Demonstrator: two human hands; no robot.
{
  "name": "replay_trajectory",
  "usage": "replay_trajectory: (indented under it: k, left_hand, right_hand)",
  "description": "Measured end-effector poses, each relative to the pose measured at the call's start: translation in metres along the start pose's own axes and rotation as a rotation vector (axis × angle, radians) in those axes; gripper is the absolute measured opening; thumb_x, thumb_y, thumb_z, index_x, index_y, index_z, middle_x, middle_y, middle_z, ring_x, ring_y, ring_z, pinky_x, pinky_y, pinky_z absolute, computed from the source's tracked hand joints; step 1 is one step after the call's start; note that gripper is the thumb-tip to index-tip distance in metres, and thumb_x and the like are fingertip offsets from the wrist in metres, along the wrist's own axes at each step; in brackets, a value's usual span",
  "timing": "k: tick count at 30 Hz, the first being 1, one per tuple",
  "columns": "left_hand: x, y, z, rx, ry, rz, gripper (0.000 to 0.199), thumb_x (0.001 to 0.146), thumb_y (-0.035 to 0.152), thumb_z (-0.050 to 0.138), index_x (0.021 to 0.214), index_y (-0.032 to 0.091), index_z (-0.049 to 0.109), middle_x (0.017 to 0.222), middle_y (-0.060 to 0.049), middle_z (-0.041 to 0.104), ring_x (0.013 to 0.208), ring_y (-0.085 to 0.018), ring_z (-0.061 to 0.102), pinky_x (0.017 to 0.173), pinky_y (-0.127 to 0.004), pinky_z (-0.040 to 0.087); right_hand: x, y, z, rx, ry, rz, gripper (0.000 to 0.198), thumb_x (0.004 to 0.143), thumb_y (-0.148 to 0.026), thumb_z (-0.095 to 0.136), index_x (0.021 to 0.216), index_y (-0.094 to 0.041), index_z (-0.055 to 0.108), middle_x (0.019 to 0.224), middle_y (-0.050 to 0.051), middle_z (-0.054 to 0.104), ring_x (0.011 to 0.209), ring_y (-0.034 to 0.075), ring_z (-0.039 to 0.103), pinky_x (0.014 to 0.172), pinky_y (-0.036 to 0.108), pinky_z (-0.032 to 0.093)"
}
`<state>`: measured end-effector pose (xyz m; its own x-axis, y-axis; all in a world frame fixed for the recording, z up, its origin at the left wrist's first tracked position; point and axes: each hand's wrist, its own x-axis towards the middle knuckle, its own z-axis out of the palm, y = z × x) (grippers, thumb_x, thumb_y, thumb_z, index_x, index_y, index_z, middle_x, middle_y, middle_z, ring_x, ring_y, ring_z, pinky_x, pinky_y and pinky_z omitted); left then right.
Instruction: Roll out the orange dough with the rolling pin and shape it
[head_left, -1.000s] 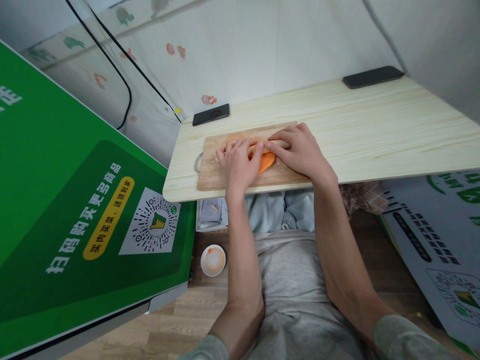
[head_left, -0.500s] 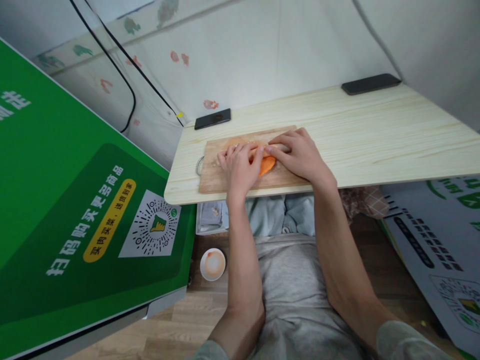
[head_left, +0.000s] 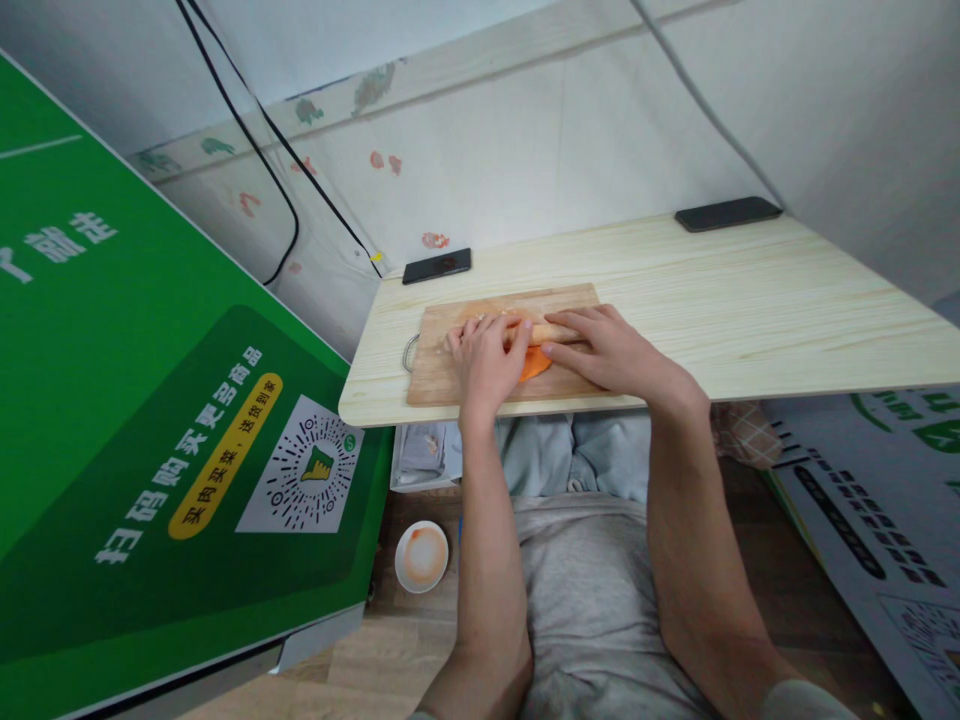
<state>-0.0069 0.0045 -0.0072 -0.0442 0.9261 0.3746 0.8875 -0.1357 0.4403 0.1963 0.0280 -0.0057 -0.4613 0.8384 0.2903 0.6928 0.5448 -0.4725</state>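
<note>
Wall behind the table: off-white, with red and green smudges, beyond the cutting board (head_left: 433, 382).
Table: pale wood top (head_left: 750, 330), under the cutting board and running far to its right.
Green panel: a big printed sign (head_left: 112, 330), well to the left of the board.
Bowl: white, orange-stained inside (head_left: 400, 572), on the floor, lower than the board and toward its left.
Left phone: black, lying flat (head_left: 437, 266) just behind the board's left end.
Left hand: over the board's middle (head_left: 486, 365), fingers bent over the rolling pin (head_left: 545, 335); whether they pinch it is hidden, so I cannot tell.
Orange piece: flat, perhaps dough (head_left: 535, 364), on the board at the pin's near side, partly covered.
Right hand: at the board's right part (head_left: 611, 352), fingers spread loosely along the pin, thumb apart, near the orange piece.
Just changed: the right thumb has come off the pin, baring more of it between the hands; that side's hold looks looser.
Right phone: dark, flat (head_left: 727, 214), behind the board and well to its right.
</note>
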Motion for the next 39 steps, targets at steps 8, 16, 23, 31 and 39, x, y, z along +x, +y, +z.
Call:
replay_trajectory:
  k: [8, 16, 23, 31, 39]
  left_hand:
    - [-0.001, 0.000, 0.001, -0.013, 0.031, 0.021, 0.026, 0.114, 0.043, 0.059, 0.108, 0.030, 0.080, 0.126, -0.001, 0.084, 0.123, -0.029, 0.068, 0.113, -0.049, 0.037]
    - [0.000, 0.001, 0.000, 0.005, 0.010, 0.001, 0.025, 0.114, 0.043, 0.059, 0.111, 0.029, 0.079, 0.129, -0.003, 0.084, 0.123, -0.028, 0.068, 0.113, -0.048, 0.037]
    - [0.001, -0.001, 0.000, -0.018, 0.004, 0.000, 0.025, 0.114, 0.042, 0.057, 0.113, 0.030, 0.079, 0.130, -0.002, 0.083, 0.125, -0.027, 0.067, 0.115, -0.048, 0.038]
    - [0.001, -0.001, 0.000, -0.016, 0.001, -0.002, 0.026, 0.114, 0.043, 0.057, 0.113, 0.030, 0.079, 0.130, -0.003, 0.083, 0.124, -0.027, 0.067, 0.116, -0.048, 0.037]
    - [0.001, 0.001, -0.001, -0.009, 0.000, 0.002, 0.027, 0.114, 0.043, 0.057, 0.113, 0.029, 0.080, 0.129, -0.003, 0.083, 0.122, -0.027, 0.067, 0.115, -0.048, 0.037]
  right_hand:
    - [0.010, 0.002, 0.013, -0.024, 0.101, 0.018, 0.050, 0.106, -0.053, 0.059, 0.139, -0.021, 0.079, 0.143, 0.017, 0.075, 0.141, 0.043, 0.056, 0.120, 0.064, 0.047]
    - [0.006, -0.003, 0.006, -0.027, 0.024, 0.065, 0.055, 0.106, -0.055, 0.058, 0.146, -0.022, 0.075, 0.151, 0.016, 0.072, 0.147, 0.045, 0.054, 0.121, 0.069, 0.046]
    - [-0.008, -0.007, -0.007, 0.021, -0.056, 0.056, 0.060, 0.107, -0.059, 0.058, 0.155, -0.026, 0.069, 0.154, 0.015, 0.070, 0.148, 0.043, 0.057, 0.123, 0.068, 0.047]
    - [0.001, 0.001, 0.003, -0.011, 0.007, 0.008, 0.057, 0.107, -0.058, 0.058, 0.150, -0.024, 0.072, 0.146, 0.016, 0.074, 0.145, 0.043, 0.056, 0.120, 0.068, 0.048]
    - [0.009, 0.002, 0.011, -0.019, 0.081, 0.011, 0.050, 0.107, -0.056, 0.057, 0.141, -0.025, 0.078, 0.144, 0.014, 0.075, 0.140, 0.043, 0.056, 0.118, 0.066, 0.049]
